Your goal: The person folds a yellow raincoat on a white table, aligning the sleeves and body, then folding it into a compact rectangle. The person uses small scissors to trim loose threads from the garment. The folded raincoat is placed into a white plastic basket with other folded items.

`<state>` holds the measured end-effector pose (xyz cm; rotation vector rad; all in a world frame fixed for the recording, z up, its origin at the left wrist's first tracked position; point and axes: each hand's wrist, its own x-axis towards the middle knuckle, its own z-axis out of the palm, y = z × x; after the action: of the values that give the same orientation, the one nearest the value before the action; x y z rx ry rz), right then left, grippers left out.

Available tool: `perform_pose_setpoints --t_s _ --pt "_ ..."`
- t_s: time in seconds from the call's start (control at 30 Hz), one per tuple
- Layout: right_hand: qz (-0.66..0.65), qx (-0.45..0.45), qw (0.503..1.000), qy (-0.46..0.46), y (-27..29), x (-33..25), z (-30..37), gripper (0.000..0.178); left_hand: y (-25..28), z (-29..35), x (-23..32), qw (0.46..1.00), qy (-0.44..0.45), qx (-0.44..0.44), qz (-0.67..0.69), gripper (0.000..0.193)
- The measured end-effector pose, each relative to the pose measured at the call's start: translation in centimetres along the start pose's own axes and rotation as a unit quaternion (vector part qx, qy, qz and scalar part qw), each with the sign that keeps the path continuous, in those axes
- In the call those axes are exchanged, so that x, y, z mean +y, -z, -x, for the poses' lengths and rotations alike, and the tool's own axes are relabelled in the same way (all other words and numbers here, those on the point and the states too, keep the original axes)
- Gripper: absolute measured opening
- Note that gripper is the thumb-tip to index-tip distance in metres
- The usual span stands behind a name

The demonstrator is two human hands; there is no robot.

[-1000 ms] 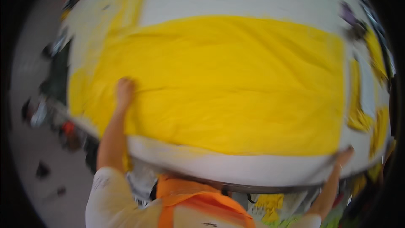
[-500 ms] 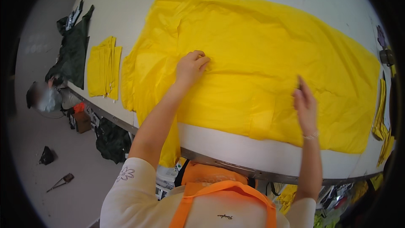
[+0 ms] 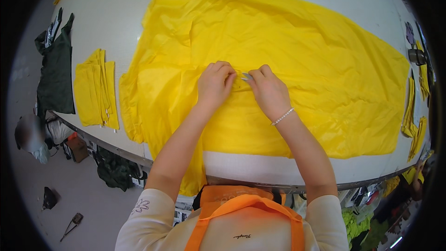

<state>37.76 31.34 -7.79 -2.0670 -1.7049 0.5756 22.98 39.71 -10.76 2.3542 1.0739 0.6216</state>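
With left hand [image 3: 215, 86], over smooth white table [image 3: 269, 167] above grey floor [image 3: 95, 211], pinches thin, creased yellow fabric [image 3: 316, 51]; with right hand [image 3: 271, 93], clamps small pointed grey tool [image 3: 247, 76].

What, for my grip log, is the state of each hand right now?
Left hand: closed, pinching the yellow garment.
Right hand: closed, holding a small grey tool, apparently snips, beside the left fingertips.
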Motion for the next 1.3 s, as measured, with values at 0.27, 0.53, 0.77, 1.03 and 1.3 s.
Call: perform_pose_setpoints --t_s 0.27,0.53,0.77,1.03,1.3 --pt "0.048 -0.038 0.997 0.044 -0.4 0.5 -1.2 0.012 -0.1 -0.4 0.1 1.0 0.005 -0.008 0.009 0.01" --pt "0.096 -0.019 0.991 0.086 -1.0 0.6 -1.2 0.007 -0.2 -0.4 -0.1 1.0 -0.004 -0.006 0.005 0.01" --pt "-0.019 0.005 1.0 -0.006 -0.8 0.4 -0.3 0.016 -0.1 -0.5 -0.5 0.996 0.055 -0.016 0.075 0.007" --pt "-0.086 0.065 0.994 -0.035 -2.6 -1.6 0.6 0.021 0.0 -0.4 -1.6 0.949 0.184 -0.054 0.249 0.007" --pt "-0.041 0.054 0.997 -0.035 -3.1 -1.6 0.1 0.017 -0.7 -0.3 -2.0 0.955 0.179 -0.043 0.232 0.009"
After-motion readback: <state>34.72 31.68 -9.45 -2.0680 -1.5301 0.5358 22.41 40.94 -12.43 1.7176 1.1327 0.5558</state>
